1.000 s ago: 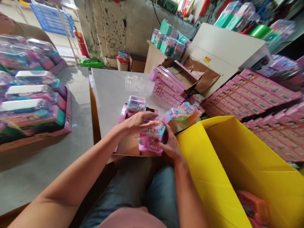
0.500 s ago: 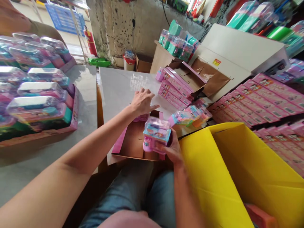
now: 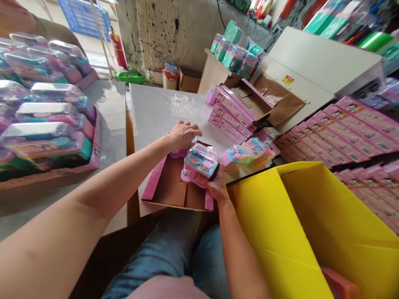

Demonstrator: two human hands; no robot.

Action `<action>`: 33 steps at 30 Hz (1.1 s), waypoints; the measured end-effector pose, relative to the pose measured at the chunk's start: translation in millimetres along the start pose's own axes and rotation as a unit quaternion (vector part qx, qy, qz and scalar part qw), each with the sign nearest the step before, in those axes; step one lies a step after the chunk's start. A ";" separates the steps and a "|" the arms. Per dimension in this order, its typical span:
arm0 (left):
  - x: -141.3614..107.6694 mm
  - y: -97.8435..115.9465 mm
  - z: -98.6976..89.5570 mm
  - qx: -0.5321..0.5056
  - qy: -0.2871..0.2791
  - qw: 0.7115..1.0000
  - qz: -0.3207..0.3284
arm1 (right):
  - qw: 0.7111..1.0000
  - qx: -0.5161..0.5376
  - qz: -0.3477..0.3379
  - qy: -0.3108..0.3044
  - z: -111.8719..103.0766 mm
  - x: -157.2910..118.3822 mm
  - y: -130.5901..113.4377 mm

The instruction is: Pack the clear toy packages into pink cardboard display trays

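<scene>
My right hand is wrapped around the right side of a pink and blue toy case with a clear domed lid. It holds the case tilted above the near part of an open shallow pink carton. At the carton's far end, my left hand bends its fingers over a second clear-lidded toy case, mostly hidden under the palm. The carton's brown bottom shows bare in front of that case. Just right of my right hand lie several more colourful clear-lidded cases.
A tall yellow box stands close on my right. Behind the carton are stacked pink cartons. More pink cartons line the right. On the left table, filled trays hold several cases. A person's arm shows behind them.
The right hand has brought its toy case a little up and left, tilting it over the carton. My left hand's spread fingers have come down and curled over the case at the far end.
</scene>
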State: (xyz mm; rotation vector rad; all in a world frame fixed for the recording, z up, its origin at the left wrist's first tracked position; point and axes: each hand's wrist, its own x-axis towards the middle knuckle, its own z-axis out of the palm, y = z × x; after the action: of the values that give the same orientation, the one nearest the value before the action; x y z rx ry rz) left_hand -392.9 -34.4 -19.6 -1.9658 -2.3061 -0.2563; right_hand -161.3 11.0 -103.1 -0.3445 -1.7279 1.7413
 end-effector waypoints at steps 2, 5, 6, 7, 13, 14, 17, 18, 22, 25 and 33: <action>0.3 -3.2 -0.3 -0.001 -0.004 1.000 0.000 | 0.999 -0.043 -0.006 -0.014 -0.2 8.0 0.4; 0.9 -7.8 1.2 -0.012 -0.005 1.000 0.004 | 0.992 -0.123 -0.003 -0.009 -4.3 14.5 1.6; 1.0 -9.5 2.1 -0.016 -0.003 1.000 0.006 | 0.990 -0.138 0.002 -0.006 -6.0 15.5 1.8; 1.1 -11.6 3.0 -0.019 0.001 1.000 0.006 | 0.989 -0.144 0.008 -0.003 -7.5 16.3 1.9; -1.3 -26.7 2.0 -0.049 -0.013 0.999 0.015 | 0.997 -0.051 0.053 0.001 -6.3 22.8 4.4; -2.3 -28.3 0.8 -0.054 -0.018 0.998 0.017 | 0.998 -0.025 0.059 0.003 -5.7 25.2 6.1; -4.7 -29.9 -1.7 -0.059 -0.021 0.998 0.020 | 0.998 0.027 0.056 0.024 -6.9 35.8 12.1; -4.9 -29.9 -1.8 -0.058 -0.021 0.998 0.020 | 0.997 0.037 0.051 0.035 -8.6 40.2 13.8; -4.4 -30.7 -0.7 -0.051 -0.020 0.998 0.015 | 0.997 0.063 0.028 0.046 -20.1 56.6 14.9; -5.6 -33.2 -2.5 -0.054 -0.013 0.998 0.013 | 0.998 0.060 0.024 0.024 -29.6 63.0 12.1; -10.5 -34.0 -8.8 -0.058 -0.027 0.998 0.015 | 0.970 0.211 0.002 0.117 -20.1 72.1 27.3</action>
State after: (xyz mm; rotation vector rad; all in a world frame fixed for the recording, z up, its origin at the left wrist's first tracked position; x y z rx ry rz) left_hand -425.1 -51.4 -15.0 -2.0838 -2.3425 -0.3452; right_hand -210.4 72.9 -112.9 -0.3454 -1.1564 1.9282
